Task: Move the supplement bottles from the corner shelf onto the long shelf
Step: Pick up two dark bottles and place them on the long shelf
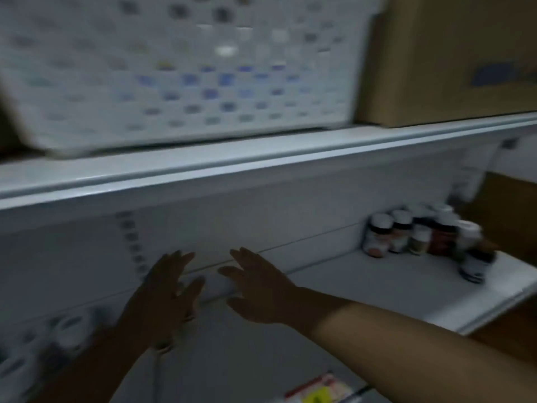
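Observation:
Several supplement bottles [418, 237] with white caps stand clustered at the right end of a white shelf [392, 286], and one bottle [473, 257] stands a little nearer the front edge. More white-capped bottles [66, 333] show blurred at the lower left. My left hand [165, 298] and my right hand [258, 286] are both stretched forward over the shelf with straight fingers, holding nothing. Both hands are well left of the right-hand cluster. The frame is dim and blurred.
An upper white shelf [261, 167] carries a white perforated basket [180, 68] and a cardboard box [453, 53]. Another brown box [511, 216] sits behind the bottles at right. A red and yellow package [319, 388] lies at the bottom.

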Demonstrator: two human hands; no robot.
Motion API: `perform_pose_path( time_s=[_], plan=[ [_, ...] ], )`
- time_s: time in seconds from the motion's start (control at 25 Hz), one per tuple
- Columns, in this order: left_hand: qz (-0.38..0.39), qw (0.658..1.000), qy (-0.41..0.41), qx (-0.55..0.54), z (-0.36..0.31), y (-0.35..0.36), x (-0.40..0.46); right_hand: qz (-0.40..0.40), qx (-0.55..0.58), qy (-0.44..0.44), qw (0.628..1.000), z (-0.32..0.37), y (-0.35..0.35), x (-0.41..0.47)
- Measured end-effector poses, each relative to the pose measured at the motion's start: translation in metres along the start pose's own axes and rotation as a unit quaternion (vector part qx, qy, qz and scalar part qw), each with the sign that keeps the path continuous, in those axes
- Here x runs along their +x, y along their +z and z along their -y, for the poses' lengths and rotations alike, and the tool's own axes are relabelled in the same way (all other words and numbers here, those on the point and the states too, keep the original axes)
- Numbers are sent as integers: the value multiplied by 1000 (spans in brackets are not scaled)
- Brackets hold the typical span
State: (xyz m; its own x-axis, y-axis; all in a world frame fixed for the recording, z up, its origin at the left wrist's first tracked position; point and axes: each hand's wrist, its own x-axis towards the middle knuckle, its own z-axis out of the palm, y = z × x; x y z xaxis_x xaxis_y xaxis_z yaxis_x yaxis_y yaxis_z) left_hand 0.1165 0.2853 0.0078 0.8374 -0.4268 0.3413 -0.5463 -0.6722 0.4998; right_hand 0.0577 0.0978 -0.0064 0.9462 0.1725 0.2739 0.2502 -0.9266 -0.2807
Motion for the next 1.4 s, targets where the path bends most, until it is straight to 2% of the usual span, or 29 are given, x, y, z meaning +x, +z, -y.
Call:
perform_pose_path(
  time_s=[0.16, 0.28, 0.4, 0.52, 0.68, 0.88, 1.04, 1.24, 1.32, 1.4],
  plan=[
    [35, 999, 32, -4, -91, 86, 30, -13, 2, 98, 995, -117, -49, -87],
    [89, 994, 63, -12, -176, 160, 54, 0, -19, 156, 988, -201, -85, -156],
    [133, 986, 92, -32, -250, 232, 71, -96, -35, 181, 978, -270, -118, -216],
    [165, 976, 131, -45, -307, 289, 86, -121, -31, 246, 961, -325, -148, -259],
    [198, 964, 174, -25, -358, 340, 119, -207, -6, 330, 921, -378, -167, -290],
    [226, 941, 240, 80, -380, 386, 162, -196, 76, 371, 905, -410, -157, -300],
    [227, 934, 229, 154, -394, 396, 167, -176, 149, 379, 897, -420, -151, -304],
    [259, 943, 183, 103, -408, 382, 158, -178, 309, 407, 841, -425, -142, -303],
    [266, 947, 175, 55, -403, 369, 150, -182, 345, 415, 822, -424, -145, -301],
    [303, 944, 128, -21, -391, 349, 144, -190, 418, 405, 791, -422, -149, -294]
  ],
)
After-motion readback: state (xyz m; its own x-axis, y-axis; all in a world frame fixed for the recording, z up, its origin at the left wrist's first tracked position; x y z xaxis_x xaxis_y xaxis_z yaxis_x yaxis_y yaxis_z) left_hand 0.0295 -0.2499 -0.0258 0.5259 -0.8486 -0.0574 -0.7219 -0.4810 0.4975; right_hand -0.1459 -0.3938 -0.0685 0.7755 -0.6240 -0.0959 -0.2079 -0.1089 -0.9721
